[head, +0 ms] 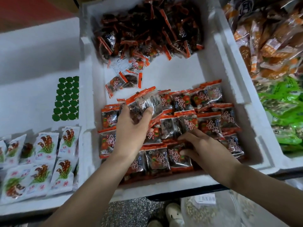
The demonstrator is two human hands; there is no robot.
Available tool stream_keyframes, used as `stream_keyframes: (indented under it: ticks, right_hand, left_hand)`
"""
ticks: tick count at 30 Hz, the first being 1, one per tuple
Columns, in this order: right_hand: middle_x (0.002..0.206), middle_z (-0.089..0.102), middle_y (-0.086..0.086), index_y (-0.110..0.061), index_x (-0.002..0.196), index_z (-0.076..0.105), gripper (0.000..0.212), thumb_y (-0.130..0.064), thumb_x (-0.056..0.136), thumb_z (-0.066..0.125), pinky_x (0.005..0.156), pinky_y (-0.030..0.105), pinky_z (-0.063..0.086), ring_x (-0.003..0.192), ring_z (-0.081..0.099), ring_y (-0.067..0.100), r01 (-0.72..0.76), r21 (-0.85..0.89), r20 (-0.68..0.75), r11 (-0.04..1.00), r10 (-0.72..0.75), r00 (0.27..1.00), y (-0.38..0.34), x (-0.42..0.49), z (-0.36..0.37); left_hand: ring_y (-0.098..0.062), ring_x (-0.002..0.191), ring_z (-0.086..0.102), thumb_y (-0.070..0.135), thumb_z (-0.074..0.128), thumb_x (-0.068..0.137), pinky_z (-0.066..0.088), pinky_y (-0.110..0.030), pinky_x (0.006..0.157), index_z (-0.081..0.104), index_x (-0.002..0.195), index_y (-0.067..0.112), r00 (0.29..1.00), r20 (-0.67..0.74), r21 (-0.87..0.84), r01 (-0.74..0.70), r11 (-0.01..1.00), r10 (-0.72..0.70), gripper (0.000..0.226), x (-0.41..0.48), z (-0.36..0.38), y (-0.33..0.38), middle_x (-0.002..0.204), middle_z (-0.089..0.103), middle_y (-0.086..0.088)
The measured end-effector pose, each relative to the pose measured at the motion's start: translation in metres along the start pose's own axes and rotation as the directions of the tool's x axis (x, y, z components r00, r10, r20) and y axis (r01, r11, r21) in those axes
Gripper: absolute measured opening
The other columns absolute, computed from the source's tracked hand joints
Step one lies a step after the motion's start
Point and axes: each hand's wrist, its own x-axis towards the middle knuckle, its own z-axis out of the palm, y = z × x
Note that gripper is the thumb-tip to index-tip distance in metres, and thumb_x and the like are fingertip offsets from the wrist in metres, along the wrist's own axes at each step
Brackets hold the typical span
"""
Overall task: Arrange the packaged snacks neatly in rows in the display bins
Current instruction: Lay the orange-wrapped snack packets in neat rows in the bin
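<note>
Above the near rows [210,126], the left hand [131,128] grips perhaps two packets [148,102].

The left hand [131,126] is reached toward 12 o'clock and curled round small red-and-black plastic snack packets [147,102] — the right hand [201,146], aimed toward 10 o'clock, is laid bent-fingered on others.

Left hand [131,126] gripping red snack packets [144,102], right hand [201,146] on rows [209,126].
</note>
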Motion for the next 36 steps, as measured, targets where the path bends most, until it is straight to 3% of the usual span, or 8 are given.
stream_keyframes:
  ticks: [5,10,13,21,24,28,31,36]
  right_hand:
    - [0.112,0.044,-0.012,-0.025,0.127,0.041,0.052,-0.052,0.084,0.052,0.065,0.016,0.041,0.07,0.052,0.002,0.041,-0.028,-0.143,0.999,-0.045,0.989,-0.003,-0.006,-0.008]
    - [0.097,0.064,-0.01,-0.023,0.117,0.049,0.057,-0.055,0.07,0.053,0.078,0.02,0.053,0.087,0.063,0.002,-0.04,0.658,-0.118,0.752,0.155,0.981,-0.013,-0.009,-0.021]
    - [0.091,0.067,0.012,-0.006,0.106,0.061,0.065,-0.058,0.067,0.057,0.08,0.042,0.053,0.086,0.065,0.026,-0.077,0.628,-0.05,0.775,0.14,0.989,-0.009,-0.011,-0.022]
    - [0.096,0.073,-0.009,-0.017,0.107,0.062,0.025,-0.007,0.085,0.061,0.07,0.012,0.05,0.089,0.068,0.003,-0.073,0.874,0.009,0.481,0.133,0.991,-0.007,-0.032,-0.022]
    - [0.081,0.071,-0.011,-0.024,0.094,0.058,0.014,-0.02,0.084,0.066,0.065,0.015,0.05,0.076,0.066,0.003,-0.003,0.719,-0.277,0.695,0.29,0.916,0.0,-0.034,-0.025]
    - [0.088,0.051,-0.021,-0.029,0.097,0.049,0.025,-0.024,0.083,0.069,0.07,-0.002,0.034,0.08,0.051,-0.015,0.048,0.32,-0.54,0.946,0.141,0.829,-0.004,-0.032,-0.021]
    - [0.106,0.041,-0.01,-0.016,0.125,0.052,0.047,-0.04,0.086,0.062,0.087,-0.005,0.026,0.092,0.041,-0.014,0.126,0.254,-0.439,0.959,-0.001,0.899,-0.015,-0.03,-0.005]
    - [0.115,0.046,-0.01,-0.019,0.125,0.052,0.044,-0.044,0.089,0.052,0.087,-0.002,0.03,0.099,0.044,-0.013,0.096,0.394,-0.438,0.914,0.094,0.894,-0.014,-0.028,-0.008]
  left_hand:
    - [0.015,0.062,0.058,0.03,0.06,0.091,0.039,0.001,0.057,0.052,0.116,0.023,0.997,0.075,-0.024,0.027,0.999,-0.025,0.027,-0.018,0.0,0.008,0.091,0.06,0.018]
    - [0.006,0.079,0.064,0.03,0.068,0.084,0.047,-0.009,0.065,0.057,0.106,0.025,0.962,0.272,-0.034,0.045,0.998,-0.034,0.025,-0.035,0.009,0.002,0.099,0.066,0.012]
    - [-0.003,0.108,0.059,0.05,0.071,0.075,0.048,-0.031,0.095,0.055,0.119,0.024,0.937,0.347,-0.029,0.048,0.998,-0.035,0.054,-0.039,0.015,-0.003,0.116,0.063,0.011]
    - [-0.016,0.12,0.054,0.076,0.058,0.068,0.046,-0.043,0.099,0.04,0.137,0.014,0.915,0.402,0.096,-0.013,0.995,-0.027,0.094,-0.049,0.023,-0.005,0.136,0.052,-0.002]
    - [-0.014,0.098,0.059,0.05,0.05,0.09,0.048,-0.026,0.087,0.054,0.113,0.009,0.947,0.319,0.066,0.014,0.998,-0.034,0.047,-0.048,0.027,-0.006,0.105,0.062,-0.006]
    - [-0.006,0.116,0.054,0.04,0.041,0.096,0.044,-0.032,0.101,0.051,0.127,0.024,0.923,0.358,-0.039,0.164,0.986,-0.139,0.036,-0.053,0.039,-0.007,0.124,0.06,0.007]
    - [-0.003,0.1,0.063,0.026,0.037,0.1,0.054,-0.031,0.085,0.056,0.115,0.043,0.907,0.398,-0.202,0.235,0.951,-0.14,0.029,-0.054,0.048,-0.005,0.107,0.068,0.015]
    - [-0.017,0.101,0.066,0.027,0.033,0.102,0.058,-0.035,0.072,0.051,0.131,0.026,0.884,0.425,-0.284,0.335,0.898,-0.195,0.034,-0.051,0.041,-0.005,0.118,0.066,-0.001]
